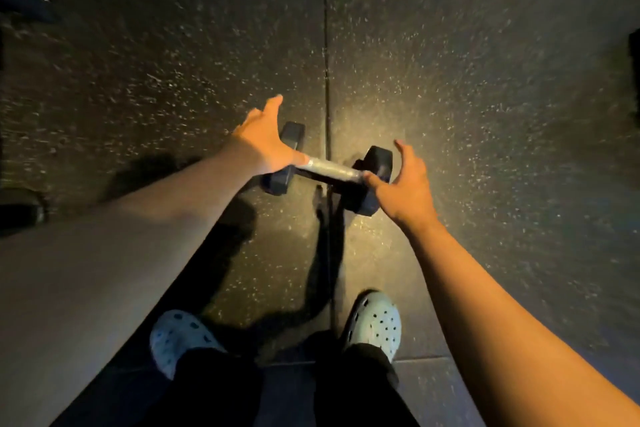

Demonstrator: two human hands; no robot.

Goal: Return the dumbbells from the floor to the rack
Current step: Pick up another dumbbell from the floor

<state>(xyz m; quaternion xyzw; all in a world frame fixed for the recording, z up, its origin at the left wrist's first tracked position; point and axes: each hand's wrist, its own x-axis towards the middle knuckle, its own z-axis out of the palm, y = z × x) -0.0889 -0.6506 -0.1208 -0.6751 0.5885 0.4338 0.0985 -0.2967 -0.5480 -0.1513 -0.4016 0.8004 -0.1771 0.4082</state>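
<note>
- The speckled floor (485, 87) lies below me; no rack in sight.
- The dumbbell (329, 168) lies on it ahead of my feet, its bar running left to right.
- My left hand (263, 142) and right hand (403, 187) hover spread and empty over either end, equally near.

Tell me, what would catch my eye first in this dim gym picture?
A black hex dumbbell with a silver handle lies on the speckled rubber floor, lit by a warm patch of light, right across a seam between mats. The left hand and right hand reach down over its two ends, open, not yet gripping. Below, pale perforated clogs stand out against the dark.
</note>
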